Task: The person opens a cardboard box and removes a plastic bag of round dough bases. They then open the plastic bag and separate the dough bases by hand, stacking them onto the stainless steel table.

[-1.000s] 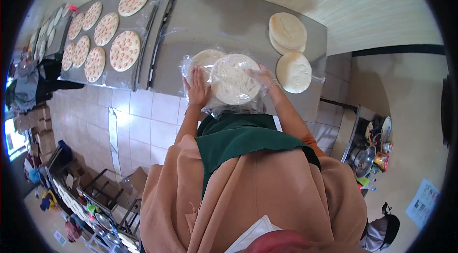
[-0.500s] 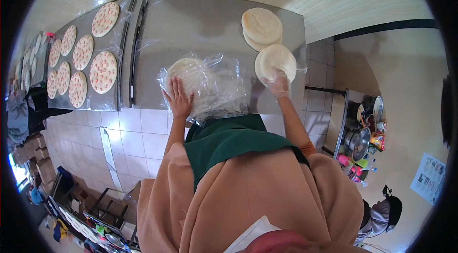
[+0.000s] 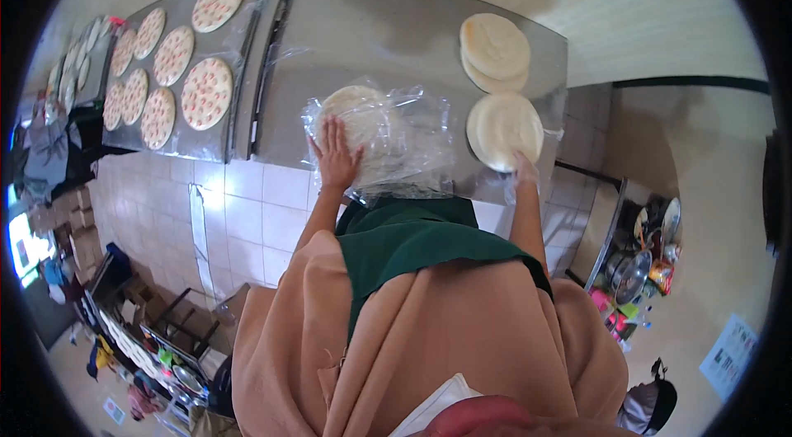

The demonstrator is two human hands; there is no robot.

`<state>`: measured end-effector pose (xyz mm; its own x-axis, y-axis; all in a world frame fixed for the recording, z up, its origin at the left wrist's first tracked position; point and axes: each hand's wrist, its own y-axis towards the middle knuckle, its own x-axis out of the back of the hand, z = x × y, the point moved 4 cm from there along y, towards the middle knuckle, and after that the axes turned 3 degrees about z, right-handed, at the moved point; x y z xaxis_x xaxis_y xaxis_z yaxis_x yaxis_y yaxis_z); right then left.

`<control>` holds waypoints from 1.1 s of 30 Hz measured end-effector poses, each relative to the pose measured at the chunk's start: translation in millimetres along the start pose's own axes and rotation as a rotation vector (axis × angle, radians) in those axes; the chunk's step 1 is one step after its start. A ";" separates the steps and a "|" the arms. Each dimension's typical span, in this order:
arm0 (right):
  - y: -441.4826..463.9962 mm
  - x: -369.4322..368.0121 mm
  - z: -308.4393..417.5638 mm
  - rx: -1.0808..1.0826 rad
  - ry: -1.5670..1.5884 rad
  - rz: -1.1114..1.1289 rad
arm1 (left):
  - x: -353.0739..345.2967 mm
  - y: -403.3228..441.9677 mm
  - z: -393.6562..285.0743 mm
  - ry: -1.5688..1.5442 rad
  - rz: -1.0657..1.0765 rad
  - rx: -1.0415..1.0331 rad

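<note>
My apron (image 3: 408,231): dark green. My overgarment (image 3: 462,330): tan. Pizza bases (image 3: 502,124): cream, golden-tinged. Topped pizzas (image 3: 207,93): cream, red-spotted. Far rounds (image 3: 84,72), blurred: apparently whitish.

Food workshop: bread rounds (image 3: 505,125), metal worktable (image 3: 351,37)

Fisheye distortion; bright glare on floor tiles (image 3: 245,218)

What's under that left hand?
Around the left hand, crinkly clear plastic and a pale round bread show. The hand covers what's directly beneath, so that part can't be seen.
</note>
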<state>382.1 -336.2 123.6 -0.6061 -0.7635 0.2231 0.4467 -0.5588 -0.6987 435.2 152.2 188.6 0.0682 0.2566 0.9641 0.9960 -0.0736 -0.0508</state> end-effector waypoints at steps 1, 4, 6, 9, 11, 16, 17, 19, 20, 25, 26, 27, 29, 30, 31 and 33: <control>0.3 10.3 -9.6 0.023 -0.073 0.004 | 1.9 -1.0 1.1 0.003 0.001 -0.014; 85.3 41.6 -62.6 0.395 -0.539 -0.195 | 10.8 -3.7 -0.4 -0.017 0.007 -0.069; 10.0 0.5 18.3 0.534 -0.997 -0.575 | 16.3 -7.1 -1.5 -0.035 0.019 -0.099; -92.3 -137.4 122.3 1.083 -0.837 0.050 | 18.2 -10.4 -0.5 -0.078 0.002 -0.138; -190.2 -218.7 169.4 1.199 -0.978 0.534 | 24.4 -8.5 -0.1 -0.123 -0.083 -0.070; -167.2 -329.5 96.3 0.989 -1.665 0.933 | 20.6 -0.8 29.7 -0.453 -0.399 0.493; -152.7 -330.9 79.1 0.927 -1.658 0.943 | 16.7 -0.7 35.9 -0.524 -0.331 0.517; -116.2 -323.3 43.2 0.798 -1.650 0.961 | 11.5 -4.6 44.3 -0.670 -0.193 0.565; -123.5 -320.1 44.0 0.756 -1.707 1.011 | 13.9 -8.4 43.4 -0.659 -0.225 0.537; -129.1 -283.9 44.2 0.682 -1.691 1.111 | 15.7 -21.2 43.3 -0.815 -0.238 0.581; -123.1 -278.5 44.2 0.665 -1.679 1.107 | 13.3 -20.7 50.5 -0.754 -0.262 0.625; -118.9 -274.5 46.3 0.651 -1.665 1.103 | 5.0 -15.4 62.5 -0.691 -0.287 0.668; -114.7 -264.5 50.2 0.667 -1.638 1.092 | -16.3 -5.0 85.0 -0.633 -0.201 0.781; -113.9 -260.9 53.9 0.704 -1.624 1.084 | -28.7 2.6 96.1 -0.637 -0.095 0.848; -115.1 -257.8 59.4 0.741 -1.610 1.073 | -33.4 8.8 101.6 -0.639 0.012 0.913; -121.5 -248.3 74.2 0.777 -1.551 1.099 | -31.5 20.7 102.4 -0.720 0.058 0.850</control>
<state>527.2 -102.8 203.5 0.8143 -0.1497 0.5608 0.5381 0.5570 -0.6327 459.7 241.2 130.6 -0.1409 0.7930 0.5926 0.6874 0.5092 -0.5179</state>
